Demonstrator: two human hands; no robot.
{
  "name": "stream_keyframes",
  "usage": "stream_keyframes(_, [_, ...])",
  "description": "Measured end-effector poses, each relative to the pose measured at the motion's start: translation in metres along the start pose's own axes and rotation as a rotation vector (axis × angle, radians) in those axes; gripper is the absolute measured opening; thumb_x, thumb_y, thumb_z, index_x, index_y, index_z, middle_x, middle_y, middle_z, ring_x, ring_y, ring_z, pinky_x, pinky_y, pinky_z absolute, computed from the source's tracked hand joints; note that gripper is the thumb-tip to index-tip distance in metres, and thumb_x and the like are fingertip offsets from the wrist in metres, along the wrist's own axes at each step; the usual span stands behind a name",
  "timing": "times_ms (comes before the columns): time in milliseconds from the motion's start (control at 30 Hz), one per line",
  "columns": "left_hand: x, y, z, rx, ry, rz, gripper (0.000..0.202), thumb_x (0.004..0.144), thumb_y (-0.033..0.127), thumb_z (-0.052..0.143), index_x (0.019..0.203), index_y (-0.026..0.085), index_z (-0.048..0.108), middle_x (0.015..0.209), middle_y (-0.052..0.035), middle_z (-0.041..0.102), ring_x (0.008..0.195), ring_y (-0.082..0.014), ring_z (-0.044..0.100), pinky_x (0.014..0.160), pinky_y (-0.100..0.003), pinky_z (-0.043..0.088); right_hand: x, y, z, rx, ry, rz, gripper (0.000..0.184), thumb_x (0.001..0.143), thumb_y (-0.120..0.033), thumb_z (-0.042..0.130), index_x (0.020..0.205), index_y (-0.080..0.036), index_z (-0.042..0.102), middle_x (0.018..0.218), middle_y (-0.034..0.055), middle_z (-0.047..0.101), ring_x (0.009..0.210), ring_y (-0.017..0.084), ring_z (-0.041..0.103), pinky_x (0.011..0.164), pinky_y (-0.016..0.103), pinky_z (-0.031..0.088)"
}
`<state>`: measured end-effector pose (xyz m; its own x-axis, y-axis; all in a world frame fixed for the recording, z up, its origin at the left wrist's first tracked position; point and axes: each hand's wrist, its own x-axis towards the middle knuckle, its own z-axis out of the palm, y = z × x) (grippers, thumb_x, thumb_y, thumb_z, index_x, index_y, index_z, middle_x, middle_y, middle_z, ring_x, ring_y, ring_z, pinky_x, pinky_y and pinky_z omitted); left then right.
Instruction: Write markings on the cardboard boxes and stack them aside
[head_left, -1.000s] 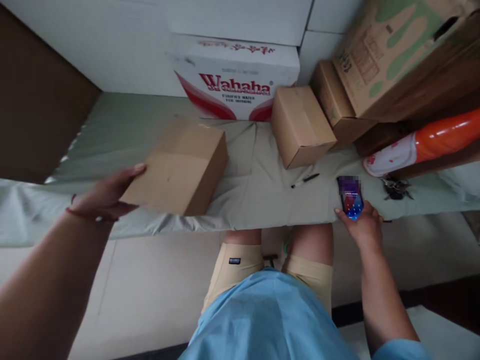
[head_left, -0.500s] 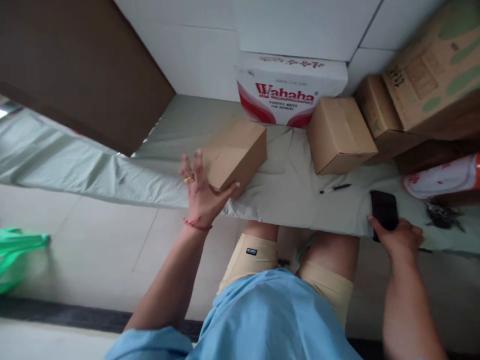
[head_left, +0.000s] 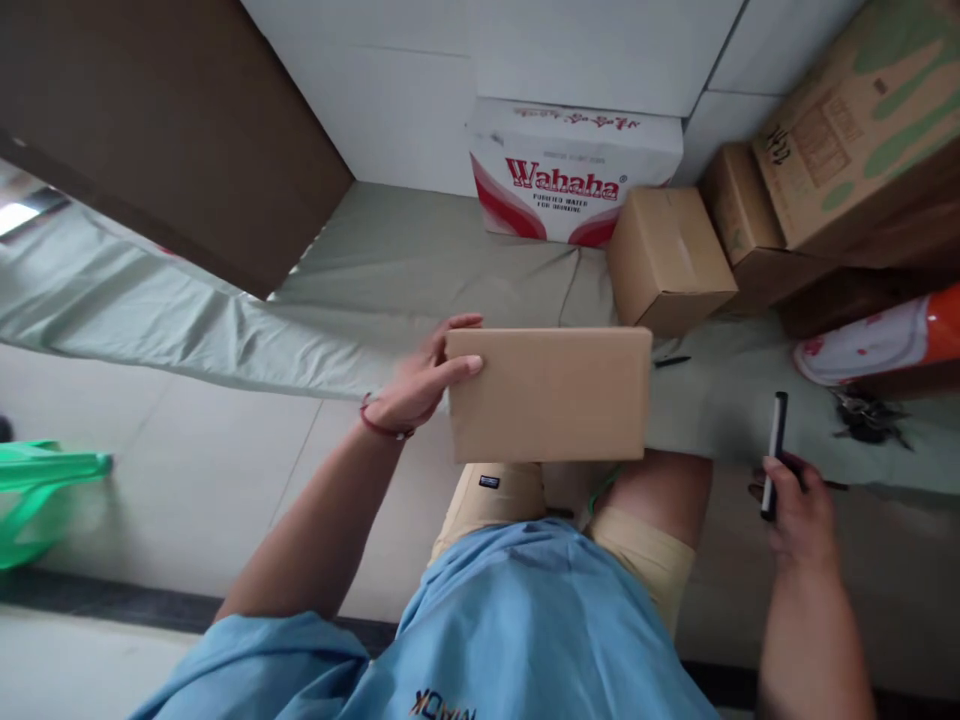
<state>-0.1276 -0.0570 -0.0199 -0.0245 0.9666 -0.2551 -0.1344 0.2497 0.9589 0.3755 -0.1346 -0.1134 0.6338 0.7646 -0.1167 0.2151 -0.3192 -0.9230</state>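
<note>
My left hand (head_left: 420,385) grips the left end of a plain brown cardboard box (head_left: 551,393), holding it up over the front edge of the table, above my knees. My right hand (head_left: 795,500) is closed on a black phone (head_left: 774,450), seen edge-on, just off the table's front edge at the right. A black marker pen (head_left: 673,361) lies on the cloth behind the lifted box, partly hidden by it.
The table wears a pale green cloth (head_left: 420,270). At the back stand a white Wahaha carton (head_left: 574,170), a smaller brown box (head_left: 667,258) and stacked cartons (head_left: 832,150). Keys (head_left: 866,425) and an orange-white roll (head_left: 885,335) lie right. A green bag (head_left: 41,490) sits on the floor.
My left hand has taken hold of the brown box and lifted it toward me, off the cloth. My right hand has picked the phone up from the table and turned it edge-on.
</note>
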Motion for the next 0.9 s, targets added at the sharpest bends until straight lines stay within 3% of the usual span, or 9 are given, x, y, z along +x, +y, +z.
stream_keyframes(100, [0.021, -0.018, 0.023, 0.008, 0.028, -0.050, 0.072, 0.066, 0.048, 0.095, 0.128, 0.020, 0.069, 0.121, -0.0101, 0.072, 0.099, -0.0287, 0.072, 0.083, -0.036, 0.059, -0.035, -0.018, 0.009, 0.183, -0.068, 0.065, 0.062, 0.057, -0.055, 0.091, 0.104, -0.023, 0.066, 0.086, -0.0026, 0.065, 0.061, 0.011, 0.055, 0.050, 0.023, 0.045])
stream_keyframes(200, [0.040, -0.036, 0.037, -0.114, 0.096, -0.174, 0.064, 0.068, 0.056, 0.093, 0.112, 0.018, 0.067, 0.099, -0.0094, 0.073, 0.090, -0.0296, 0.073, 0.079, -0.040, 0.058, -0.061, -0.030, 0.015, 0.208, -0.193, 0.041, 0.066, 0.060, -0.047, 0.093, 0.116, -0.024, 0.067, 0.094, -0.0011, 0.068, 0.069, 0.011, 0.060, 0.058, 0.023, 0.049])
stream_keyframes(267, [0.045, -0.047, 0.040, -0.178, 0.134, -0.177, 0.059, 0.071, 0.061, 0.091, 0.105, 0.019, 0.065, 0.089, -0.0083, 0.072, 0.090, -0.0317, 0.073, 0.081, -0.043, 0.058, -0.074, -0.040, 0.020, 0.142, -0.254, -0.006, 0.070, 0.064, -0.046, 0.093, 0.124, -0.024, 0.066, 0.098, 0.0015, 0.071, 0.077, 0.014, 0.065, 0.065, 0.025, 0.052])
stream_keyframes(367, [0.043, -0.058, 0.040, -0.193, 0.212, -0.062, 0.054, 0.078, 0.067, 0.085, 0.099, 0.022, 0.065, 0.092, -0.0088, 0.072, 0.102, -0.0333, 0.072, 0.087, -0.043, 0.058, -0.088, -0.065, 0.038, -0.031, -0.347, -0.150, 0.072, 0.070, -0.052, 0.088, 0.132, -0.023, 0.064, 0.099, 0.0044, 0.072, 0.082, 0.019, 0.068, 0.072, 0.033, 0.056])
stream_keyframes(433, [0.036, -0.063, 0.037, -0.152, 0.332, 0.002, 0.051, 0.082, 0.071, 0.078, 0.096, 0.023, 0.064, 0.099, -0.0093, 0.072, 0.111, -0.0326, 0.070, 0.088, -0.041, 0.057, -0.096, -0.087, 0.058, -0.153, -0.384, -0.291, 0.071, 0.073, -0.055, 0.084, 0.134, -0.024, 0.063, 0.106, 0.0067, 0.072, 0.089, 0.023, 0.069, 0.080, 0.039, 0.059])
stream_keyframes(567, [0.016, -0.061, 0.038, -0.084, 0.501, 0.103, 0.042, 0.089, 0.064, 0.072, 0.103, 0.026, 0.064, 0.123, -0.0078, 0.067, 0.129, -0.0272, 0.062, 0.096, -0.036, 0.054, -0.111, -0.130, 0.109, -0.260, -0.333, -0.620, 0.065, 0.075, -0.056, 0.079, 0.128, -0.022, 0.061, 0.121, 0.0112, 0.067, 0.109, 0.029, 0.067, 0.098, 0.050, 0.059])
stream_keyframes(733, [-0.001, -0.045, 0.052, 0.190, 0.483, 0.386, 0.042, 0.090, 0.052, 0.075, 0.119, 0.024, 0.063, 0.135, -0.0114, 0.064, 0.136, -0.0297, 0.059, 0.109, -0.040, 0.050, -0.123, -0.146, 0.157, -0.299, -0.244, -0.754, 0.069, 0.076, -0.053, 0.077, 0.131, -0.020, 0.054, 0.127, 0.0161, 0.062, 0.120, 0.035, 0.063, 0.104, 0.057, 0.057])
stream_keyframes(833, [0.003, -0.038, 0.060, 0.426, 0.457, 0.464, 0.034, 0.092, 0.037, 0.072, 0.121, 0.023, 0.062, 0.141, -0.0141, 0.062, 0.139, -0.0316, 0.057, 0.110, -0.045, 0.051, -0.129, -0.144, 0.168, -0.370, -0.205, -0.718, 0.073, 0.078, -0.053, 0.078, 0.136, -0.018, 0.051, 0.131, 0.0189, 0.060, 0.122, 0.038, 0.062, 0.101, 0.059, 0.058])
stream_keyframes(900, [0.009, -0.037, 0.063, 0.585, 0.363, 0.469, 0.025, 0.091, 0.026, 0.071, 0.114, 0.023, 0.062, 0.141, -0.0155, 0.061, 0.139, -0.0329, 0.057, 0.115, -0.050, 0.049, -0.132, -0.142, 0.171, -0.397, -0.185, -0.701, 0.074, 0.079, -0.052, 0.078, 0.138, -0.018, 0.049, 0.133, 0.0201, 0.059, 0.124, 0.040, 0.062, 0.100, 0.059, 0.059])
